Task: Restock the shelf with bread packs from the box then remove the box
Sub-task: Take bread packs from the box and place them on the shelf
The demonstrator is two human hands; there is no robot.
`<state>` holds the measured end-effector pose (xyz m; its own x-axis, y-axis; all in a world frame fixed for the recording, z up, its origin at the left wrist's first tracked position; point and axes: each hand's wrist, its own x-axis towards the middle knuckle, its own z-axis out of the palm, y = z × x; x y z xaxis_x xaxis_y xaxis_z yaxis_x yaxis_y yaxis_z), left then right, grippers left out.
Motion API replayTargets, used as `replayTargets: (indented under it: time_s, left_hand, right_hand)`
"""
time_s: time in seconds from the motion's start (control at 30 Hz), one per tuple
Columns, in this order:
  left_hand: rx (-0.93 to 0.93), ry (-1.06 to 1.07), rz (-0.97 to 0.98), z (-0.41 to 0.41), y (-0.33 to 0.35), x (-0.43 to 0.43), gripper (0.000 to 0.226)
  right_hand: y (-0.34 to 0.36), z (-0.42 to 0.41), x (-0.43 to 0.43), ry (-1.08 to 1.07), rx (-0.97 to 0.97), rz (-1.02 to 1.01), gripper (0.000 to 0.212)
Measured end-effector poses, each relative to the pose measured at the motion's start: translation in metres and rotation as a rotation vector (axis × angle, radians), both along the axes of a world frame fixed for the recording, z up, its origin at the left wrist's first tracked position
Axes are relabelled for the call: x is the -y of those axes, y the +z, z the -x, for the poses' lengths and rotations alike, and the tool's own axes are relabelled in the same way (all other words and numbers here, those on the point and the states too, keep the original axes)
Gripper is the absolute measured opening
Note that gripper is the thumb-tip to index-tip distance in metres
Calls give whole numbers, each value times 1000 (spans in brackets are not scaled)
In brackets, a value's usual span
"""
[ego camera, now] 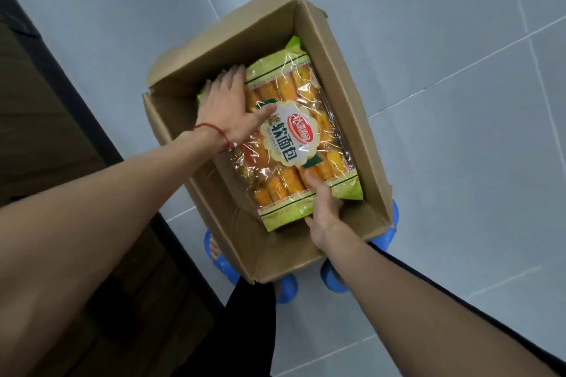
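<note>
I stood over the open cardboard box point(232, 49) on the grey tiled floor point(444, 40), its flaps up, my blue slippers point(286, 288) showing just under its near edge. The bread pack point(291, 138), clear wrap with green ends and a round label, lay inside the box, with another green pack edge point(294, 46) showing beyond it. My left hand point(228, 104), a red string point(211, 128) at the wrist, lay spread flat on the pack's far left side. My right hand point(324, 208) gripped the near end, thumb on top, fingers tucked under.
</note>
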<state>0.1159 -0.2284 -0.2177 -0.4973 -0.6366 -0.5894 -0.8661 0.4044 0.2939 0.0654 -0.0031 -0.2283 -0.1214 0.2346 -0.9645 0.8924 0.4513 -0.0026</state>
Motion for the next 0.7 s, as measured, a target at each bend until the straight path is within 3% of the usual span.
replayTargets:
  time_s: [0.13,0.27,0.4,0.47,0.6,0.7]
  left_hand:
    - [6,39,-44,13,-14,14,95]
    - [12,3,-1,10,-9,11,78]
    - [81,72,-25,-1,9,7,71]
    - [104,130,-27,-10,25,6,68]
    - [90,191,-5,-23,72,2,61]
    - [78,228,-9,-18,118,2,59]
  right_hand:
    - [-12,-4,0,-122,-6,24,128]
    - [-9,-3,3,-205,-1,26,113]
    - [14,3,-1,-174,7,41,69]
    - [34,5,-2,-134,28,65,59]
    - [75,3,-4,-95,37,109,71]
    - [110,6,-4,-69,21,111,93]
